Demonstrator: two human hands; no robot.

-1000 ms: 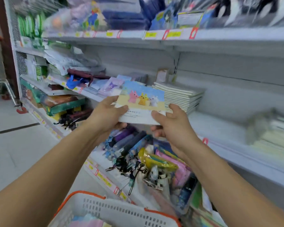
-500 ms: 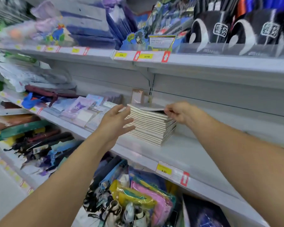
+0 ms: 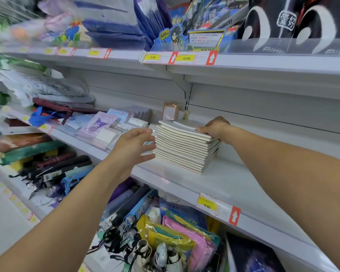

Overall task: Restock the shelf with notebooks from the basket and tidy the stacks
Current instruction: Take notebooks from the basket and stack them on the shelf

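A stack of several thin cream-edged notebooks (image 3: 185, 146) stands on the white middle shelf (image 3: 230, 179). My left hand (image 3: 134, 145) presses flat against the stack's left side, fingers spread and holding nothing. My right hand (image 3: 216, 128) rests on the stack's top right corner, its fingertips on the topmost notebook (image 3: 183, 123), which lies slightly askew. The lower notebooks fan out a little to the right. The basket is out of view.
Left of the stack lie packaged cards and notepads (image 3: 104, 128). A shelf above carries blue boxes and price labels (image 3: 185, 58). Below hang umbrellas (image 3: 126, 201) and coloured pouches (image 3: 185, 234). A price tag (image 3: 217, 208) sticks out from the shelf edge.
The cartoon-cover notebook that both hands held a second ago now lies on the stack. My left hand has moved against the stack's side, and my right hand has settled on its top corner.
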